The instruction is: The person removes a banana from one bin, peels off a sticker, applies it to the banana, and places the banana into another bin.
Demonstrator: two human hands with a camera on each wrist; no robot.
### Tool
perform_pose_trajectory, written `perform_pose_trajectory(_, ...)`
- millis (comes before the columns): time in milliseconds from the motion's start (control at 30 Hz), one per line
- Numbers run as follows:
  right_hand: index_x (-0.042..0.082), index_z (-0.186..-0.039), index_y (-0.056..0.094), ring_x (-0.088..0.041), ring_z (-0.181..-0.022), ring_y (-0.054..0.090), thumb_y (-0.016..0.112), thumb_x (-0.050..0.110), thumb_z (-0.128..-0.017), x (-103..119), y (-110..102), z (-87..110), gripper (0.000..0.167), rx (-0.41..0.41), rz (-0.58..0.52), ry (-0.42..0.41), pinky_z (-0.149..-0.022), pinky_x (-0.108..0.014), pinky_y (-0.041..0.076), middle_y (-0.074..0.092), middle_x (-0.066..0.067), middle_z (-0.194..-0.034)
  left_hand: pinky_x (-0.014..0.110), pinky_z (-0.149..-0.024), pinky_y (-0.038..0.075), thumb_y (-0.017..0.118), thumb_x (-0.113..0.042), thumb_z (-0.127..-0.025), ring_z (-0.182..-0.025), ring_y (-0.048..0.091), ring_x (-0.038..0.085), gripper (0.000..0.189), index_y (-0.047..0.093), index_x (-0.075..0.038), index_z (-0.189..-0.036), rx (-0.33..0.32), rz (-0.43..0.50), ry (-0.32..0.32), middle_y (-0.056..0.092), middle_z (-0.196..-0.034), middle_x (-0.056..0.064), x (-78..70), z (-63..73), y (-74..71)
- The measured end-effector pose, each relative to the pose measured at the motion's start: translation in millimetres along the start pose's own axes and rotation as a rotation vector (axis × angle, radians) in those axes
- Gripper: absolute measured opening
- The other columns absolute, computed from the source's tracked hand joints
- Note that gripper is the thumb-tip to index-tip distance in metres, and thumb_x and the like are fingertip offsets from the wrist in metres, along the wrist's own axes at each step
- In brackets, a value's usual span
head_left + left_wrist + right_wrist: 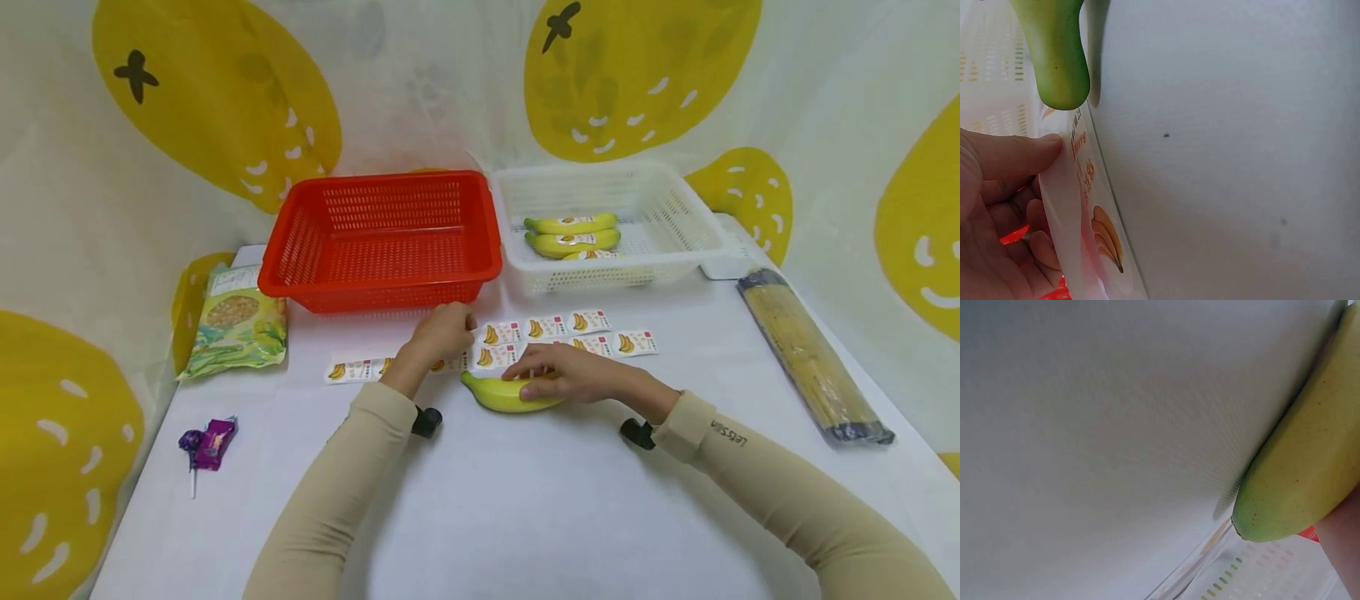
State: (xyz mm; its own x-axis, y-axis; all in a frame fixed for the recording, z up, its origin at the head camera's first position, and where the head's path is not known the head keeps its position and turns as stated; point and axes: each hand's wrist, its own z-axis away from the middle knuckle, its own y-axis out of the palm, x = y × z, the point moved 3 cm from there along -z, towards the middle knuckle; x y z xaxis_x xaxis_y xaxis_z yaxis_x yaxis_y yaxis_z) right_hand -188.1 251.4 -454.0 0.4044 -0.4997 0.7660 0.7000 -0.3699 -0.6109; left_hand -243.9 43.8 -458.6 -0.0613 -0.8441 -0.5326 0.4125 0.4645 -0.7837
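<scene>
While the right hand (572,375) lies over a yellow banana (507,395) on the white table (525,500), its fingers curved round the fruit from above, the left hand (442,332) pinches a banana sticker (1088,206) between thumb and fingertips, lifting its edge off the surface just left of the fruit's green tip. More stickers (570,332) lie in rows directly behind both hands. A red basket (382,242) stands close behind the left hand and a white basket (660,208), holding labelled bananas (572,233), behind the right. Bare table stretches toward the person, well apart from the snack bag (236,321), purple candy (210,442) and long packet (813,358) at the edges.
</scene>
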Motion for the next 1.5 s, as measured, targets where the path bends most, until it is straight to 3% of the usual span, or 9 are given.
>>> perform_pose_trajectory(200,0.021,-0.131,0.069,-0.014,-0.1,0.056,0.069,0.03,-0.097,1.7,-1.6,1.6,0.035,-0.007,0.013,0.009,-0.092,-0.034,0.049,0.067,0.006,-0.111,0.034,-0.081,0.048,0.063,-0.009,-0.096,-0.091,0.058,0.024,0.009,0.071,-0.008,-0.1,-0.013,0.009,0.013,0.068,-0.096,0.008,0.6,1.2,-1.4)
perform_pose_trajectory(367,0.021,-0.131,0.069,-0.014,-0.103,0.06,0.069,0.033,-0.097,0.7,-6.4,5.3,0.037,-0.041,0.005,0.033,-0.094,-0.035,0.05,0.069,0.004,-0.114,0.039,-0.092,0.052,0.065,-0.011,-0.096,-0.099,0.061,0.025,0.018,0.073,-0.007,-0.112,-0.04,0.042,0.039,0.072,-0.107,0.009,0.0,6.7,-5.5)
perform_pose_trajectory(533,0.012,-0.129,0.07,-0.017,-0.105,0.065,0.066,0.027,-0.1,-0.9,-28.1,-0.4,0.033,-0.187,0.015,0.048,-0.097,-0.041,0.053,0.073,-0.004,-0.12,0.04,-0.095,0.053,0.066,-0.012,-0.097,-0.103,0.062,0.024,0.025,0.073,-0.007,-0.121,-0.077,0.088,0.047,0.072,-0.115,0.009,2.1,15.0,-11.7)
perform_pose_trajectory(700,0.004,-0.121,0.072,-0.019,-0.093,0.064,0.066,0.016,-0.099,2.2,-58.0,-17.9,0.026,-0.334,0.143,0.039,-0.086,-0.037,0.055,0.075,-0.007,-0.112,0.037,-0.089,0.054,0.066,-0.013,-0.098,-0.098,0.062,0.023,0.024,0.074,-0.007,-0.12,-0.115,0.129,0.077,0.073,-0.11,0.009,1.4,22.4,-16.1)
perform_pose_trajectory(867,0.006,-0.118,0.074,-0.02,-0.088,0.064,0.067,0.015,-0.099,9.4,-67.9,-39.7,0.022,-0.299,0.232,0.053,-0.079,-0.034,0.055,0.074,-0.006,-0.106,0.034,-0.084,0.053,0.066,-0.014,-0.098,-0.094,0.062,0.022,0.023,0.075,-0.007,-0.118,-0.123,0.14,0.119,0.074,-0.107,0.007,-3.9,29.7,-17.6)
perform_pose_trajectory(1067,0.009,-0.111,0.078,-0.019,-0.089,0.064,0.071,0.014,-0.096,15.8,-61.9,-53.7,0.018,-0.265,0.299,0.027,-0.08,-0.035,0.056,0.074,-0.004,-0.103,0.034,-0.084,0.055,0.065,-0.015,-0.099,-0.095,0.063,0.021,0.023,0.075,-0.007,-0.118,-0.123,0.132,0.17,0.074,-0.108,0.007,-11.2,34.7,-17.3)
perform_pose_trajectory(1500,0.01,-0.104,0.078,-0.018,-0.085,0.062,0.07,0.012,-0.096,10.3,-54.5,-56.5,0.011,-0.286,0.309,0.003,-0.079,-0.033,0.053,0.073,-0.003,-0.097,0.035,-0.084,0.054,0.067,-0.016,-0.099,-0.094,0.064,0.021,0.021,0.076,-0.007,-0.115,-0.124,0.125,0.147,0.075,-0.106,0.006,-8.4,33.9,-14.9)
